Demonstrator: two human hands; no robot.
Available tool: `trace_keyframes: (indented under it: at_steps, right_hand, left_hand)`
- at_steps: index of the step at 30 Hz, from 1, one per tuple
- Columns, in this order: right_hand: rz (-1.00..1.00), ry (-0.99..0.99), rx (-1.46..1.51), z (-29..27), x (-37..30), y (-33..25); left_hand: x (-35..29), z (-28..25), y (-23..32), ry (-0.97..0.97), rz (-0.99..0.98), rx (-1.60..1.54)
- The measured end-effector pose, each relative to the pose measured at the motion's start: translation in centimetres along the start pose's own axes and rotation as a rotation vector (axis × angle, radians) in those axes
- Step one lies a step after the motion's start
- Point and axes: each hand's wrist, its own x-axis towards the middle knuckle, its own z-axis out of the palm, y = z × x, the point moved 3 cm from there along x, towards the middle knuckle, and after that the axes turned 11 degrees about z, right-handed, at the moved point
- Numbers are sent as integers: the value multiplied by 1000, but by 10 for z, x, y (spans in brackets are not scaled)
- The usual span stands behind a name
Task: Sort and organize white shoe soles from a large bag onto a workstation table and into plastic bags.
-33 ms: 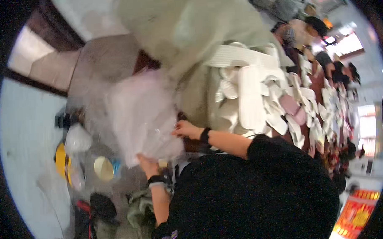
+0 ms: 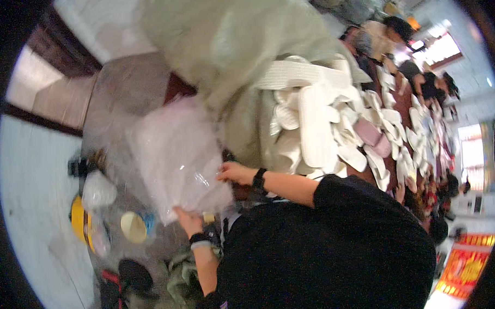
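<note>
A pale, see-through plastic bag (image 2: 174, 157) with a pinkish tint lies in front of me, glossy and wrinkled. I cannot make out what, if anything, is inside it. At its near edge, my left hand (image 2: 189, 220) is closed on the plastic between thumb and fingers. My right hand (image 2: 237, 173) pinches the bag's right edge, its fingers bent together. Just right of that hand, white slippers (image 2: 315, 127) are heaped, spilling from the mouth of a large greenish sack (image 2: 227, 41).
More slippers, including a pink pair (image 2: 373, 138), stretch along a dark red table (image 2: 403, 108) to the right. Several people work along its far side. On the left are a yellow object (image 2: 80, 223), a white bag (image 2: 99, 191) and a cream round container (image 2: 133, 227).
The whole view has shifted slightly, with the surroundings moving left in the picture. Both hands keep their hold on the bag, which looks sharper now.
</note>
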Motion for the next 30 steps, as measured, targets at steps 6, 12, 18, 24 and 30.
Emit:
trace_keyframes:
  at_steps: [6, 12, 18, 24, 30]
  right_hand:
    - [-155, 105, 38, 15, 8, 6]
    - [-378, 500, -661, 18, -35, -18]
    - [-335, 541, -1045, 21, -112, -57]
    - [-1200, 412, -1272, 78, -100, -41]
    - [-816, 77, -1545, 82, -68, -20]
  left_hand:
    - [19, -40, -16, -111, 603, 630]
    - [60, -65, -35, -228, 361, 463]
    - [77, -52, -45, -256, 792, 1165]
    - [78, -129, -65, -305, -173, -298]
    - [84, -107, -12, -231, 792, 1205]
